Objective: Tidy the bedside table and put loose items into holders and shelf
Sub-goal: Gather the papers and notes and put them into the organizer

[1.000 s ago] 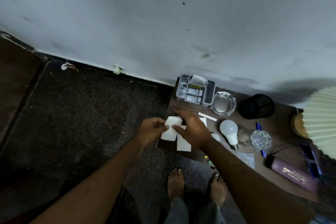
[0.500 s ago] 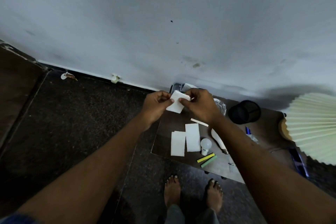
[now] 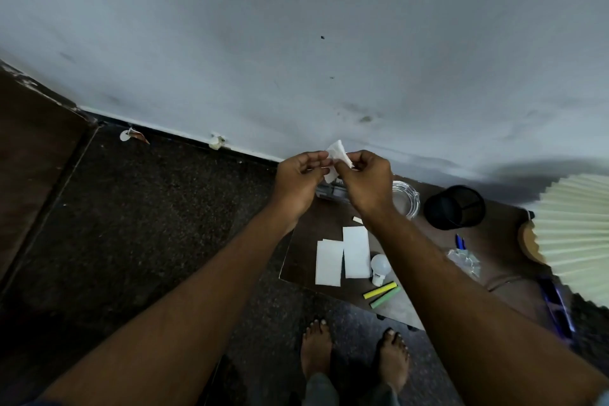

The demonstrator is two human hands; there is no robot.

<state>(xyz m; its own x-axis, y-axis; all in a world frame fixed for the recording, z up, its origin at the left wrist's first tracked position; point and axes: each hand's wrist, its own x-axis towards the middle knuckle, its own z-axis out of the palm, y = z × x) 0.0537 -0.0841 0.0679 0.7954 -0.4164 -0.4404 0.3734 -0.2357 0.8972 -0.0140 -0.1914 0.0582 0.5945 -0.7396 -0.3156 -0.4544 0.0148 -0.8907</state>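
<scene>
Paper slip (image 3: 336, 158), long axis 12-to-6, pinched in both grips: left hand (image 3: 298, 183) at 9 o'clock, right hand (image 3: 365, 181) at 3.

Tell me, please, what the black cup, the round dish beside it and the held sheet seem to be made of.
Cup: likely metal mesh, matte black; its wall shows fine weave. Dish: clear glass, glossy; see-through with glinting rim. Sheet: thin white paper or tissue, matte; creased where pinched.

No writing is legible; the small dark print on the bulb (image 3: 380, 265) is too blurred.
</scene>
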